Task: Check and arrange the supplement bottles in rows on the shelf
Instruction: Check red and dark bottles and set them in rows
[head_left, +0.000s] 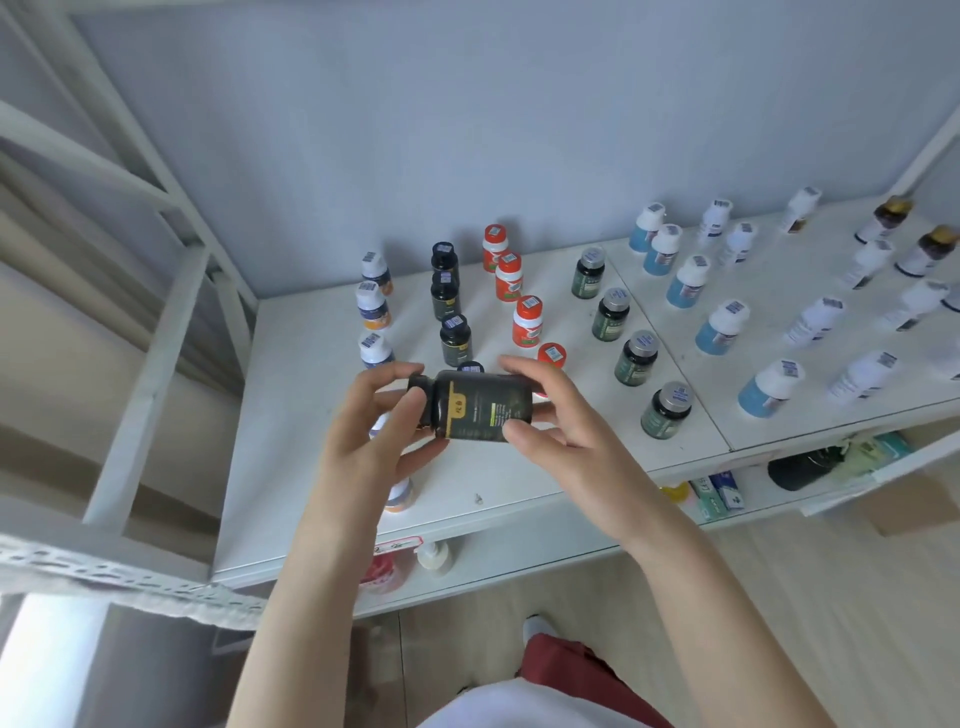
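- Black supplement bottle (480, 408) lies sideways in the air, above the front of the shelf (291, 467).
- Its cap end is pinched by the left hand (371, 431); the right hand (563, 431) grips its base.
- Rows of other bottles (524, 322) stand upright behind.

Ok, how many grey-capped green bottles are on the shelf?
4 green bottles, in one diagonal row: back, second, third, front. None seems hidden.

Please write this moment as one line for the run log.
step: checking label | left hand: grips cap end | right hand: grips base end | black supplement bottle: sideways above shelf
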